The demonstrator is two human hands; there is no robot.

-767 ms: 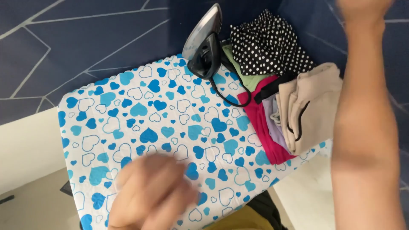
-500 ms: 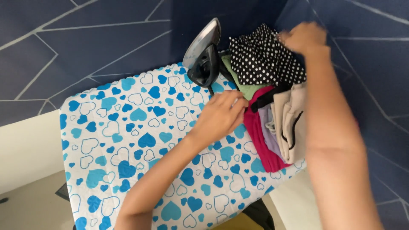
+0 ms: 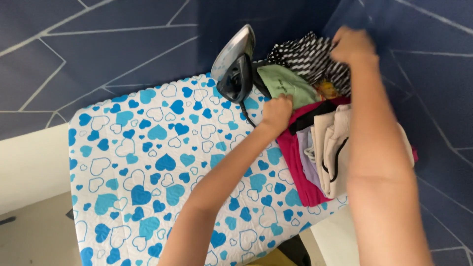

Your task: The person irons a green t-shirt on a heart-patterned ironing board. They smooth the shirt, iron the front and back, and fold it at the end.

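An ironing board [image 3: 148,162] with a white cover printed with blue hearts fills the view. At its far end lies a pile of folded clothes. My right hand [image 3: 352,44] grips the black-and-white polka-dot garment [image 3: 305,56] on top and lifts it up. My left hand [image 3: 277,111] is closed on the edge of a light green garment [image 3: 286,83] just beneath. Lower in the pile are a magenta piece [image 3: 295,167], a lilac piece [image 3: 308,157] and beige pieces [image 3: 335,143].
A dark iron [image 3: 235,66] stands upright on its heel at the board's far edge, just left of the clothes, its cord trailing onto the cover. Dark blue wall panels surround the board; a pale floor [image 3: 29,162] shows at left.
My left hand travelled from the board's near middle up to the clothes pile and closed on the green garment. My right hand came down onto the polka-dot garment and pulled it upward.
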